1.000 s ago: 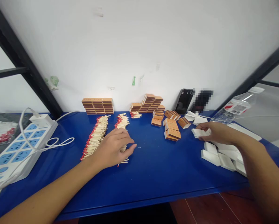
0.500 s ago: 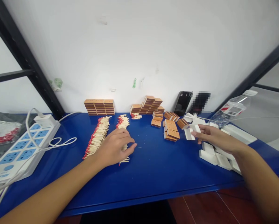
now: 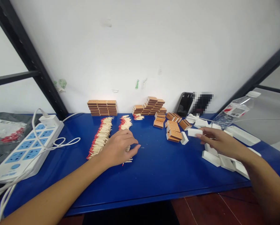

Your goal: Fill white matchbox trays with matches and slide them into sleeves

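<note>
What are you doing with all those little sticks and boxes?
A person sits at a blue table. The left hand rests on a row of red-tipped matchsticks, fingers curled over them. The right hand holds a small white box tray above the table, beside a pile of more white trays. Orange matchbox sleeves lie loose in the middle, with neat stacks against the wall.
</note>
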A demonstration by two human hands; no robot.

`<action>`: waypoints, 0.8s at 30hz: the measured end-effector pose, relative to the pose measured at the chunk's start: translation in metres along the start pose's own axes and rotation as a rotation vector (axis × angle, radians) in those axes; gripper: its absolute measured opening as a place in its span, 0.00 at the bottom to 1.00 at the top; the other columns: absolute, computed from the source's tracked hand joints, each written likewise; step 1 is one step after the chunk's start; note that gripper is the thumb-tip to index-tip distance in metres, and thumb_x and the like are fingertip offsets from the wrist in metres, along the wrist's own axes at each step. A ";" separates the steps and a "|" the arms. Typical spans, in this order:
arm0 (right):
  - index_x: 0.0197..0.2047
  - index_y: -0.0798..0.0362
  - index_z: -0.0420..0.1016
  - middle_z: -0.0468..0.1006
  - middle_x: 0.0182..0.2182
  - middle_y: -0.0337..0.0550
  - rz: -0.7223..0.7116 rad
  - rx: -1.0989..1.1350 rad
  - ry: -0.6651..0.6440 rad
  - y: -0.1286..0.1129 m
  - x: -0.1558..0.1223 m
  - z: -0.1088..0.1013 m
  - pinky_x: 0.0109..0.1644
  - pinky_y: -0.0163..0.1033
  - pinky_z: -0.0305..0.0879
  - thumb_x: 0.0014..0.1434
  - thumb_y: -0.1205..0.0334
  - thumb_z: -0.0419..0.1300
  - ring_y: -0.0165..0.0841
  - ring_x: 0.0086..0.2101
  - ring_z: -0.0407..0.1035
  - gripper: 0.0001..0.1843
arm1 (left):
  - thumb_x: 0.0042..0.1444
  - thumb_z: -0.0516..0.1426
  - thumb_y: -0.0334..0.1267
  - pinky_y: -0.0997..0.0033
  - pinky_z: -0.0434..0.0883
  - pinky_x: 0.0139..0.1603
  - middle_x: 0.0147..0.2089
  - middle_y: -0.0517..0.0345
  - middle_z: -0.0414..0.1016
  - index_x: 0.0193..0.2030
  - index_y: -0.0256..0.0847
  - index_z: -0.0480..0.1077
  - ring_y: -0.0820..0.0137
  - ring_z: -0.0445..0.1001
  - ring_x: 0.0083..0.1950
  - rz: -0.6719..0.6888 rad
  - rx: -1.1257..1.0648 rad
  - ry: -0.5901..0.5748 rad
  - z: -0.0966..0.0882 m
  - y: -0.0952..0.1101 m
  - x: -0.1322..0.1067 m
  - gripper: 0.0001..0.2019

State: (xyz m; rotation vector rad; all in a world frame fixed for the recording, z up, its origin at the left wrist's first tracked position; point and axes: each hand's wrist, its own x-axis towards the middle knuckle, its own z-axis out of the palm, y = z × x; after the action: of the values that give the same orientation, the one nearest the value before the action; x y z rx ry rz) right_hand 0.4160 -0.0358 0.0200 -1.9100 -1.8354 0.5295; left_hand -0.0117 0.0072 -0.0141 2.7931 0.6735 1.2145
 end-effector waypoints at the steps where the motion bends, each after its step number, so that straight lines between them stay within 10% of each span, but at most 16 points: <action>1: 0.37 0.47 0.74 0.81 0.34 0.50 -0.008 -0.013 0.063 -0.006 -0.003 -0.001 0.44 0.50 0.74 0.60 0.28 0.58 0.49 0.38 0.78 0.29 | 0.68 0.62 0.37 0.59 0.80 0.50 0.34 0.55 0.83 0.39 0.41 0.80 0.63 0.81 0.44 0.003 0.000 0.002 0.000 0.001 0.000 0.06; 6: 0.46 0.44 0.79 0.84 0.41 0.50 -0.193 -0.056 0.085 -0.065 -0.022 0.012 0.46 0.51 0.73 0.68 0.33 0.54 0.49 0.41 0.77 0.26 | 0.68 0.63 0.41 0.58 0.81 0.50 0.38 0.53 0.84 0.50 0.39 0.79 0.62 0.81 0.46 -0.018 -0.001 0.019 -0.003 0.005 0.002 0.10; 13: 0.61 0.39 0.82 0.80 0.56 0.47 -0.713 0.020 -0.388 -0.142 -0.006 0.065 0.58 0.47 0.71 0.74 0.52 0.56 0.42 0.53 0.74 0.18 | 0.64 0.66 0.53 0.46 0.75 0.63 0.50 0.47 0.82 0.57 0.39 0.78 0.54 0.75 0.59 -0.090 0.023 -0.085 -0.008 0.005 0.003 0.22; 17: 0.58 0.39 0.85 0.80 0.55 0.46 -0.753 0.054 -0.543 -0.156 0.022 0.075 0.57 0.44 0.70 0.73 0.57 0.59 0.39 0.52 0.75 0.17 | 0.67 0.64 0.49 0.51 0.74 0.62 0.46 0.52 0.82 0.42 0.42 0.79 0.57 0.76 0.57 -0.118 -0.040 -0.157 -0.006 0.003 0.001 0.12; 24: 0.53 0.42 0.88 0.81 0.57 0.45 -0.734 0.086 -0.689 -0.156 0.045 0.069 0.51 0.41 0.71 0.65 0.57 0.66 0.39 0.52 0.75 0.15 | 0.63 0.67 0.46 0.47 0.72 0.65 0.51 0.51 0.83 0.46 0.42 0.79 0.53 0.74 0.63 -0.125 -0.009 -0.162 -0.003 0.002 -0.003 0.11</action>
State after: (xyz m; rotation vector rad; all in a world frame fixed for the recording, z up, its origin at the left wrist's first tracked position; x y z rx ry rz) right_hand 0.2501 0.0160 0.0507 -0.8995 -2.6728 1.0414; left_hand -0.0144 0.0040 -0.0136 2.7558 0.8131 0.9562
